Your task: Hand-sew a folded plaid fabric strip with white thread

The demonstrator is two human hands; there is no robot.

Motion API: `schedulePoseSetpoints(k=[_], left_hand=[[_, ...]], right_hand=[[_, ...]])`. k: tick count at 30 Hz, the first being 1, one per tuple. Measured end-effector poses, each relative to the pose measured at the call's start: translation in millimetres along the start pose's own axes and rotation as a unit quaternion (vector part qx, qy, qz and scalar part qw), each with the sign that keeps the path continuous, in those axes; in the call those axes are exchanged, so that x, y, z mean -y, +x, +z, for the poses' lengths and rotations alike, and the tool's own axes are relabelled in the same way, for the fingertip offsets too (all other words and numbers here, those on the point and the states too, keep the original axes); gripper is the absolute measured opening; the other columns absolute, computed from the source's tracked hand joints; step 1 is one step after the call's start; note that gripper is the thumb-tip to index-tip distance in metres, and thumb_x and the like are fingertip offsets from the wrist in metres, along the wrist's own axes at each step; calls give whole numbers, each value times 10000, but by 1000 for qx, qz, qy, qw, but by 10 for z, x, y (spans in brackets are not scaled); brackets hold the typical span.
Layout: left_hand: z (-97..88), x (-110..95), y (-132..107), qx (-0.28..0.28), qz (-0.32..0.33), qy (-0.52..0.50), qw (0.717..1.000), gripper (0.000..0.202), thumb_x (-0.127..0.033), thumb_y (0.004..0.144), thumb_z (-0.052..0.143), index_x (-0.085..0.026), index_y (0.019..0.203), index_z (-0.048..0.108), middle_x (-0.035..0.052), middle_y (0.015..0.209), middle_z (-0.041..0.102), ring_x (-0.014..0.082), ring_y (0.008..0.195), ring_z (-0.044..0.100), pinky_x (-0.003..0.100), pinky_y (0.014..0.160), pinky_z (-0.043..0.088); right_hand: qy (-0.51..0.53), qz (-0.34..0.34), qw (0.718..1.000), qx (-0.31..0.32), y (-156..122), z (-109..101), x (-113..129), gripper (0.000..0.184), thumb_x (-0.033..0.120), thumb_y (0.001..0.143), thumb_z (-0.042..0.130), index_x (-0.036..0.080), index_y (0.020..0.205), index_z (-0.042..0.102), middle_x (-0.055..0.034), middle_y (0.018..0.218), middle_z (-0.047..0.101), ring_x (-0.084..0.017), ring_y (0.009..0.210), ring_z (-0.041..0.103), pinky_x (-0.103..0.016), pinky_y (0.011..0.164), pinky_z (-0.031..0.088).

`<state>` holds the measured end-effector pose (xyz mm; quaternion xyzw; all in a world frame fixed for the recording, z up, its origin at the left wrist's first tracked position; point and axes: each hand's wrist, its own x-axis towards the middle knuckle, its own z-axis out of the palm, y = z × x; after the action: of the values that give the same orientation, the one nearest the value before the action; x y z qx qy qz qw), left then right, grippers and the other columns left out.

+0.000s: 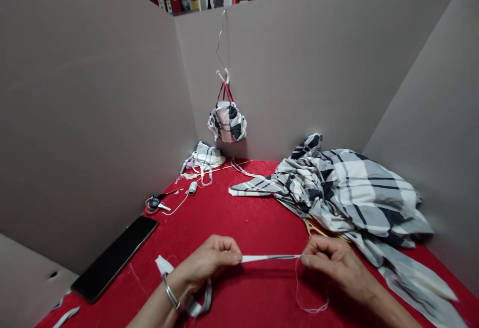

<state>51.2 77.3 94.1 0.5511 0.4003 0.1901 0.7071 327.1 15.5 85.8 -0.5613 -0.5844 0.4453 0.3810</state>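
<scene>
A narrow folded fabric strip, white with a dark section, is stretched level between my two hands above the red cloth. My left hand, with a silver bangle at the wrist, pinches one end between thumb and fingers. The strip's loose white-and-grey tail hangs below and behind that wrist. My right hand pinches the other end. From its fingertips a thin white thread loops down onto the cloth. Whether a needle is in those fingers I cannot tell.
Crumpled plaid fabric covers the right side, with gold-handled scissors partly under it. At left lie a black phone, small scissors and a thread spool. A plaid fabric bag hangs at the back wall.
</scene>
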Motion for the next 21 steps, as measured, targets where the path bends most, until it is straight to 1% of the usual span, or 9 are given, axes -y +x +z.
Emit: schedulePoseSetpoints(k=[2, 4, 7, 9, 12, 15, 17, 19, 21], left_hand=[[12, 17, 1, 16, -1, -52, 998, 154, -259, 646, 632, -122, 627, 563, -69, 450, 383, 43, 388, 251, 197, 398, 140], [33, 33, 14, 2, 45, -91, 995, 156, -197, 611, 640, -123, 552, 516, -36, 538, 455, 51, 445, 358, 187, 433, 233], [65, 54, 49, -41, 115, -120, 985, 330, -146, 582, 658, -144, 452, 355, -26, 567, 478, 58, 469, 415, 191, 467, 312], [68, 71, 73, -56, 115, -117, 985, 371, -159, 583, 677, -165, 481, 320, -32, 519, 483, 67, 432, 423, 194, 443, 331], [44, 85, 88, -56, 82, -78, 992, 318, -218, 594, 718, -182, 649, 407, -45, 518, 517, 91, 404, 452, 193, 405, 341], [23, 57, 66, -16, 80, -23, 996, 308, -282, 634, 721, -165, 805, 493, -50, 579, 515, 57, 425, 409, 161, 414, 295], [31, 23, 37, 8, 93, -3, 996, 243, -302, 690, 682, -131, 805, 555, -51, 578, 473, 37, 460, 353, 150, 434, 246], [56, -3, 10, 21, 87, -19, 996, 213, -317, 745, 621, -114, 803, 595, -67, 520, 398, 35, 445, 283, 159, 419, 191], [89, -11, -8, 26, 73, -65, 995, 236, -338, 775, 568, -122, 862, 605, -89, 460, 324, 40, 394, 206, 181, 384, 137]], right_hand=[[27, 9, 1000, 7, 6, 10, -6, 230, 338, 692, 611, 165, 557, 543, 50, 483, 376, -100, 465, 334, -227, 446, 258], [55, 18, 998, 7, 14, 32, -11, 217, 322, 682, 609, 163, 558, 528, 44, 489, 405, -95, 464, 338, -225, 445, 255], [74, 33, 997, 12, 26, 64, -27, 198, 304, 663, 611, 153, 563, 532, 42, 479, 419, -87, 456, 330, -220, 438, 242], [74, 40, 996, 17, 33, 71, -46, 192, 294, 652, 617, 149, 557, 535, 43, 472, 418, -83, 453, 322, -216, 433, 230], [94, 48, 994, 12, 46, 55, -80, 211, 309, 643, 631, 156, 549, 521, 53, 465, 395, -80, 441, 316, -217, 429, 224], [116, 54, 992, 5, 58, 30, -110, 233, 334, 637, 642, 159, 550, 515, 53, 464, 397, -83, 437, 327, -220, 432, 234], [111, 56, 992, -4, 60, 21, -123, 231, 330, 630, 644, 153, 547, 523, 44, 470, 416, -83, 445, 332, -220, 437, 236], [108, 58, 992, -12, 58, 20, -129, 220, 313, 620, 644, 148, 538, 524, 42, 473, 422, -81, 451, 328, -219, 441, 234], [112, 60, 992, -13, 54, 20, -130, 210, 298, 617, 641, 147, 533, 522, 40, 476, 429, -81, 452, 329, -220, 442, 237]])
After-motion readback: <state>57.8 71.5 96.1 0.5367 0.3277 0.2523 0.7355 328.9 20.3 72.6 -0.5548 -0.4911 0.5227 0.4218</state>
